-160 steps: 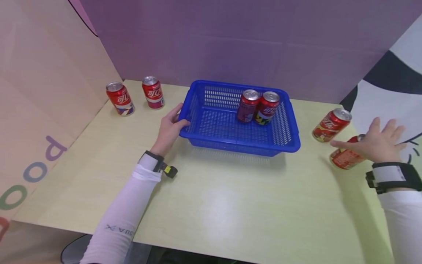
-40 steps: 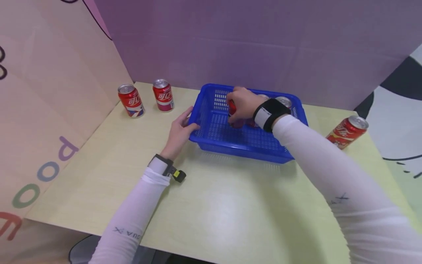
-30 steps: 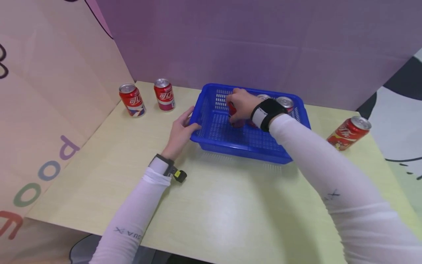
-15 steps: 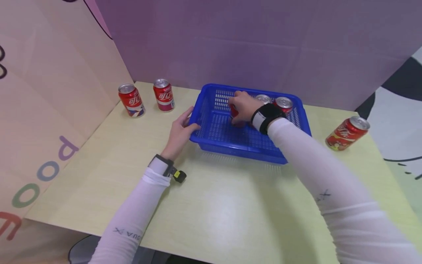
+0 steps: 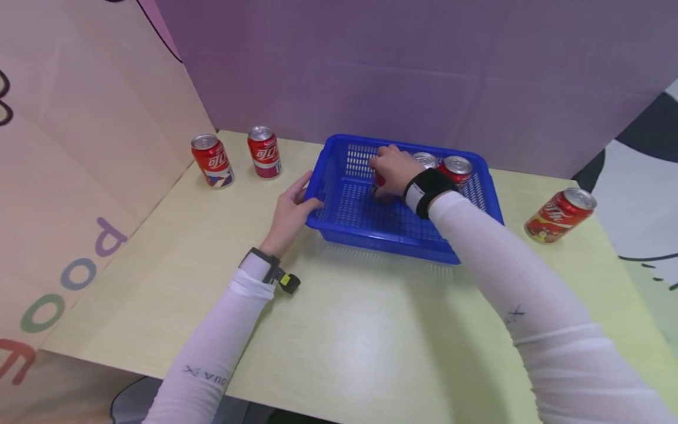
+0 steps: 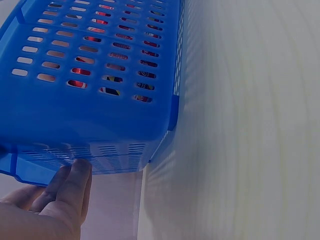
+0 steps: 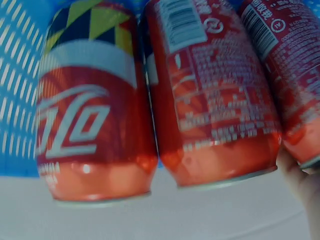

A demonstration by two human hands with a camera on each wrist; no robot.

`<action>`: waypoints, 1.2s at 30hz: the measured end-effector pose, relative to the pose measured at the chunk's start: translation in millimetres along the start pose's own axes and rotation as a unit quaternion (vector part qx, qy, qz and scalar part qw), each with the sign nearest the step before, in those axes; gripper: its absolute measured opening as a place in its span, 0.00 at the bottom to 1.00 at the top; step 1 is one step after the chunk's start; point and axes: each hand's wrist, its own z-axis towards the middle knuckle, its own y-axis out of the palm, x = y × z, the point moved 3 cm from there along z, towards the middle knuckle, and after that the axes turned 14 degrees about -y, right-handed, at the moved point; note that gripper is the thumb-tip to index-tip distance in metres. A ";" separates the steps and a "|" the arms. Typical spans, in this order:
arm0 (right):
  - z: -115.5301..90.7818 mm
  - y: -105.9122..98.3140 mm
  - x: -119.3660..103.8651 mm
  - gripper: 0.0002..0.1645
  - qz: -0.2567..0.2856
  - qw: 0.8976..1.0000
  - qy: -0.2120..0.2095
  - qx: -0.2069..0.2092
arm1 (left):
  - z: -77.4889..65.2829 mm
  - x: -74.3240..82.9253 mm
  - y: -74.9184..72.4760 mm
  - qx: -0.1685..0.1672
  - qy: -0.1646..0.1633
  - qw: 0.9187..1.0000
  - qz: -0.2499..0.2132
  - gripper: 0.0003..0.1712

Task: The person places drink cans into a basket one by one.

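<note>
My left hand [image 5: 288, 215] grips the left end of the blue plastic basket [image 5: 381, 240], thumb over the rim and fingers on the outside. In the left wrist view those fingers [image 6: 75, 185] lie against the basket's end wall. My right hand [image 5: 396, 171] reaches inside and holds a red soda can [image 7: 295, 75], mostly hidden behind the fingers in the head view. Two more red soda cans stand upright to its right, a middle can [image 7: 210, 95] and a can with a yellow-and-black pattern [image 7: 95, 100]. The three stand side by side in the right wrist view.
Two red cans stand at the table's back left, one can [image 5: 213, 162] by the side wall and another can [image 5: 265, 153] nearer the basket. A further can [image 5: 559, 216] stands to the right. A purple panel [image 5: 371, 76] rises behind the table [image 5: 339, 330].
Earlier the right hand was spread by two cans on the right; one of those is now in the basket in that hand. Lately it has shifted slightly right. The left hand stays on the rim.
</note>
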 end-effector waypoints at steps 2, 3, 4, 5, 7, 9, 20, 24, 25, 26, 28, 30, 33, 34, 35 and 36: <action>-0.6 -0.6 -1.1 0.33 -0.017 1.000 0.004 -0.003 | 0.2 0.1 0.6 0.002 0.001 1.000 0.000 0.40; -0.9 -0.6 -1.7 0.33 -0.023 1.000 0.007 -0.005 | 0.2 0.1 0.7 0.003 0.001 1.000 0.000 0.40; -1.3 -0.9 -2.4 0.33 -0.028 1.000 0.009 -0.005 | 0.1 0.2 0.9 0.003 0.001 1.000 0.000 0.40; -1.8 -1.3 -3.2 0.33 -0.034 0.999 0.011 -0.005 | 0.1 0.2 1.2 0.003 0.000 1.000 0.000 0.40; -2.5 -1.2 -4.3 0.33 -0.047 0.999 0.015 -0.004 | -0.1 0.1 1.2 0.004 0.001 1.000 -0.003 0.40; -3.3 -0.8 -5.5 0.33 -0.062 0.998 0.020 -0.002 | -0.2 -0.2 0.7 0.002 0.000 1.000 -0.004 0.39; -3.9 2.0 -10.6 0.30 -0.127 0.991 0.016 0.028 | -0.3 0.6 0.9 -0.001 -0.005 1.000 -0.001 0.39; -3.6 2.3 -11.2 0.31 -0.124 0.991 0.015 0.037 | 0.3 0.3 0.6 0.002 -0.001 1.000 -0.002 0.40; -3.8 2.4 -11.1 0.32 -0.121 0.992 0.015 0.038 | 0.5 0.2 0.3 0.002 0.000 1.000 -0.002 0.40; -4.6 2.4 -10.6 0.35 -0.116 0.992 0.014 0.037 | 0.5 0.2 0.2 0.003 0.001 1.000 -0.001 0.40; -7.4 0.5 -9.6 0.43 -0.096 0.995 0.017 0.031 | 0.7 0.2 0.1 0.005 0.003 1.000 0.001 0.40; -12.6 -4.6 -8.5 0.50 -0.077 0.996 0.024 0.027 | 1.3 0.1 0.1 0.005 0.006 1.000 0.003 0.40; -25.1 -15.3 -7.6 0.54 -0.062 0.997 0.033 0.042 | 1.3 -0.3 1.2 0.006 0.009 1.000 0.003 0.40; -30.6 -19.8 -7.8 0.52 -0.061 0.996 0.036 0.054 | 1.2 -0.3 1.2 0.007 0.009 1.000 0.003 0.40; -36.5 -24.1 -8.0 0.50 -0.062 0.995 0.037 0.071 | 1.1 -0.3 1.3 0.007 0.009 1.000 0.003 0.40; -42.9 -28.1 -8.3 0.46 -0.064 0.993 0.037 0.092 | 0.7 -0.2 1.3 0.008 0.009 1.000 0.003 0.40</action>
